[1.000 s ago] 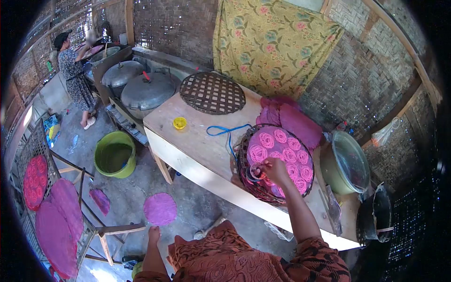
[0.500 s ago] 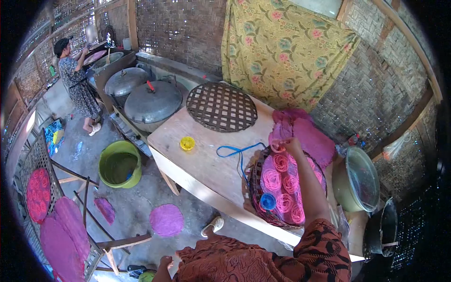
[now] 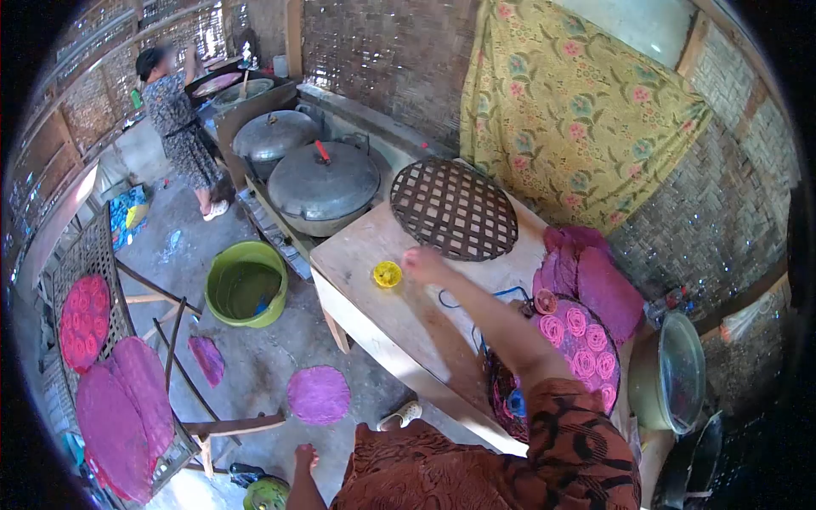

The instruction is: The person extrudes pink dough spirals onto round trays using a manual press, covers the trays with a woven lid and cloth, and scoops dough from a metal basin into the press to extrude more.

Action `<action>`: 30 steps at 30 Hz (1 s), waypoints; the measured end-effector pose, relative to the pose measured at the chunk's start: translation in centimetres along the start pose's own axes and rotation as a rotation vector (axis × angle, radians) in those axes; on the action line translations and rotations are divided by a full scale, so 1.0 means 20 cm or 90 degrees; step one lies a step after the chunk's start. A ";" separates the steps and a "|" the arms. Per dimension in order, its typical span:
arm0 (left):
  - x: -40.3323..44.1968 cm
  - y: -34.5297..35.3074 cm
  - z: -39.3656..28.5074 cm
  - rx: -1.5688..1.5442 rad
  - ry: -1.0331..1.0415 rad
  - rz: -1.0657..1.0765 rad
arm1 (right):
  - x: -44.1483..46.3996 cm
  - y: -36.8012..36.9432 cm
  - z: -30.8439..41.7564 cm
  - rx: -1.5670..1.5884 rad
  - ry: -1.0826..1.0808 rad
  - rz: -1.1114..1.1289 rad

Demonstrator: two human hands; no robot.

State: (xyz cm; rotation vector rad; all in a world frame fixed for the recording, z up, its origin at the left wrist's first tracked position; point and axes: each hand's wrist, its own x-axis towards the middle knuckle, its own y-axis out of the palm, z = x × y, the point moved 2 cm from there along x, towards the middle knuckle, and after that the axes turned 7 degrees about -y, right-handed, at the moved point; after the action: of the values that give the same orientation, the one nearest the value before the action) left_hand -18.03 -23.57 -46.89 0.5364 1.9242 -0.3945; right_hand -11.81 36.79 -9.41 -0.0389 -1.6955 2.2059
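Note:
My right hand (image 3: 424,265) reaches over the wooden table, just right of a small yellow cup (image 3: 387,274); its fingers are bent and blurred, and whether they touch the cup is unclear. Under my right forearm lies the round basket of pink noodle coils (image 3: 584,364), partly hidden by the arm. A small blue cup (image 3: 516,402) sits at the basket's near left side, and a reddish cup (image 3: 545,301) at its upper left rim. My left hand (image 3: 307,457) hangs low beside my body, fingers curled, its hold too small to tell.
A woven lattice tray (image 3: 455,208) and a blue cord lie on the table (image 3: 353,304). Two lidded pots (image 3: 324,181) stand behind. A green bucket (image 3: 247,284) is on the floor, pink sheets on a rack (image 3: 127,416) at left. A co-worker (image 3: 177,119) stands at the back left.
My right hand has left the basket and moved left across the table to the yellow cup. The reddish cup now shows at the basket's rim. The view has shifted left.

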 end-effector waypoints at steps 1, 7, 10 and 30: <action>-0.07 0.07 0.01 -0.018 0.023 -0.007 | 0.01 0.12 0.04 0.035 0.044 -0.079; -0.14 0.09 0.16 0.221 -0.061 0.096 | -0.25 -0.20 0.16 0.293 0.153 -0.160; -0.15 0.05 0.15 0.298 -0.094 0.098 | -0.77 -0.63 0.08 0.520 0.329 -0.296; 0.08 0.17 -0.30 0.153 -0.075 0.327 | -3.11 -0.83 -0.18 0.087 0.924 -0.585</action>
State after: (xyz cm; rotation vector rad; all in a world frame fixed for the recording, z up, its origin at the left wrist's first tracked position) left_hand -21.34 -17.34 -46.12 1.1085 1.5619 -0.3129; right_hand 51.66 25.49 -6.74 -0.5416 -0.5013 0.9868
